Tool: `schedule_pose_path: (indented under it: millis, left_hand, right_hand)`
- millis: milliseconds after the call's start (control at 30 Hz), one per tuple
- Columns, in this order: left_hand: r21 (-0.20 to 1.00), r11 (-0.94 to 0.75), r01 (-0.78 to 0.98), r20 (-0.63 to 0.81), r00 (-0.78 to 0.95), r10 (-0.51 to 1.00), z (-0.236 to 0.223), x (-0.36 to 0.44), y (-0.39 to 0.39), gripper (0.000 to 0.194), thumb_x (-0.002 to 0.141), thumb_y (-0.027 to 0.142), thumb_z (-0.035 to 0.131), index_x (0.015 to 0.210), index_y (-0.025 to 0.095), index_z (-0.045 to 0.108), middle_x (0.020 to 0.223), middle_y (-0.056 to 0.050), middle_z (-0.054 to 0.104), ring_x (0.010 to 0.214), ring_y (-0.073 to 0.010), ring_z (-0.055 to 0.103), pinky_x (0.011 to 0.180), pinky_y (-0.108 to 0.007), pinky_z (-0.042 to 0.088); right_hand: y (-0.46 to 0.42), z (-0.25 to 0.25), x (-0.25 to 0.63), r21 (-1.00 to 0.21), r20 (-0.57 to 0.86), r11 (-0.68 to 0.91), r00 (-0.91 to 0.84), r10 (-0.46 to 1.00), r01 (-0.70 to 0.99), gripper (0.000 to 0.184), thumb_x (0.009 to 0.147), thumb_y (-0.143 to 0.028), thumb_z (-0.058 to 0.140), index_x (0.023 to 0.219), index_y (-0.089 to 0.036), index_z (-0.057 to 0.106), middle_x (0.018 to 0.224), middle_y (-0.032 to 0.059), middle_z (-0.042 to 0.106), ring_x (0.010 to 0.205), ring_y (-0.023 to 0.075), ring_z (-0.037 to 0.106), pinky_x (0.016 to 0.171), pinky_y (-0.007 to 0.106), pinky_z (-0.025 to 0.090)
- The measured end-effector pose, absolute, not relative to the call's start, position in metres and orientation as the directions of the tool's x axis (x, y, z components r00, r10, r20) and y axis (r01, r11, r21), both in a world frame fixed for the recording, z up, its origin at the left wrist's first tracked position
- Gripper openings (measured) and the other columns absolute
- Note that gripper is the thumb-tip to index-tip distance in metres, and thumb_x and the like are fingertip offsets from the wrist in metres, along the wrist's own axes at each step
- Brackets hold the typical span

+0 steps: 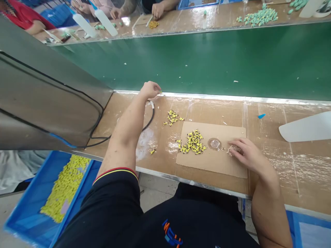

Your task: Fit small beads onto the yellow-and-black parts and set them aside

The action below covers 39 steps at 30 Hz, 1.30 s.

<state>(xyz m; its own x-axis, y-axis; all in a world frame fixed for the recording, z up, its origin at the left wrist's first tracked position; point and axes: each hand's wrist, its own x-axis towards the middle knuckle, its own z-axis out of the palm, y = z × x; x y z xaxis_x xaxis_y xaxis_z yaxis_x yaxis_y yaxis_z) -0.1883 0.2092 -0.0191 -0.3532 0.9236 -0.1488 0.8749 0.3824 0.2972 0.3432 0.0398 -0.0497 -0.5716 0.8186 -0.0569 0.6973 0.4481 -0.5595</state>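
Observation:
My left hand (150,90) is stretched out to the far edge of the bench, fingertips pinched on a small yellow-and-black piece (160,92). At the right side of a flat cardboard sheet (214,167), my right hand (249,155) rests its fingers on a heap of tiny beige parts (232,150); thumb and forefinger look apart. A small clear round dish (215,144) sits left of that heap. On the sheet's left lies a pile of yellow-and-black pieces (193,142). A smaller group of yellow-and-black pieces (172,117) lies on the bench behind it.
A black cable (152,117) loops over the bench at left. The white bottle (305,127) lies at right, near a blue cap (261,116). Beyond the green belt (193,65), other people's hands (158,10) work. A blue crate (26,220) holds yellow pieces below left.

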Motion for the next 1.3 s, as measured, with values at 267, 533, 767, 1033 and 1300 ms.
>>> schedule_pose_path:
  millis: [267, 533, 767, 1033, 1300]
  left_hand:
    - [0.58, 0.14, 0.802, -0.211, -0.018, 0.977, -0.028, -0.133, 0.114, 0.018, 0.074, 0.024, 0.07, 0.09, 0.019, 0.074, 0.08, -0.005, 0.075, 0.078, -0.0195, 0.071, 0.08, -0.036, 0.06]
    - [0.416, 0.04, 0.908, 0.023, -0.055, 0.998, -0.06, -0.085, 0.049, 0.077, 0.089, 0.057, 0.064, 0.155, 0.019, 0.051, 0.16, -0.022, 0.046, 0.155, -0.0405, 0.04, 0.132, -0.062, 0.029]
    - [0.359, 0.193, 0.913, -0.088, -0.173, 0.981, -0.071, -0.049, 0.078, 0.077, 0.096, 0.066, 0.052, 0.164, 0.031, 0.038, 0.176, -0.015, 0.026, 0.167, -0.0468, 0.013, 0.134, -0.072, 0.007]
    - [0.397, 0.05, 0.916, 0.052, -0.077, 0.996, -0.077, -0.06, 0.126, 0.055, 0.103, 0.042, 0.04, 0.148, 0.015, 0.058, 0.16, -0.02, 0.049, 0.152, -0.0331, 0.045, 0.132, -0.051, 0.032]
    - [0.459, 0.132, 0.878, 0.099, -0.199, 0.975, -0.084, -0.072, 0.235, 0.054, 0.101, 0.027, 0.04, 0.149, 0.006, 0.053, 0.153, -0.025, 0.054, 0.148, -0.035, 0.05, 0.131, -0.051, 0.035]
  right_hand:
    - [0.047, -0.048, 0.345, -0.581, -0.043, 0.433, -0.558, 0.829, 0.689, 0.037, 0.099, -0.045, 0.054, 0.118, -0.019, 0.073, 0.116, 0.0132, 0.077, 0.109, 0.0316, 0.072, 0.1, 0.05, 0.059]
    - [0.052, -0.05, 0.345, -0.566, -0.022, 0.453, -0.562, 0.827, 0.689, 0.037, 0.097, -0.046, 0.053, 0.114, -0.02, 0.074, 0.108, 0.0138, 0.076, 0.103, 0.0314, 0.073, 0.097, 0.05, 0.06]
    - [0.054, -0.051, 0.345, -0.573, -0.031, 0.446, -0.562, 0.827, 0.688, 0.039, 0.097, -0.048, 0.053, 0.113, -0.02, 0.074, 0.109, 0.0143, 0.076, 0.103, 0.0317, 0.073, 0.097, 0.05, 0.059]
    - [0.049, -0.043, 0.343, -0.596, -0.093, 0.384, -0.536, 0.839, 0.705, 0.042, 0.098, -0.047, 0.052, 0.118, -0.017, 0.073, 0.114, 0.0153, 0.076, 0.111, 0.0329, 0.072, 0.103, 0.051, 0.058]
    - [0.039, -0.046, 0.344, -0.601, -0.064, 0.418, -0.563, 0.824, 0.681, 0.036, 0.103, -0.045, 0.051, 0.121, -0.02, 0.072, 0.122, 0.013, 0.076, 0.115, 0.032, 0.074, 0.102, 0.053, 0.061]
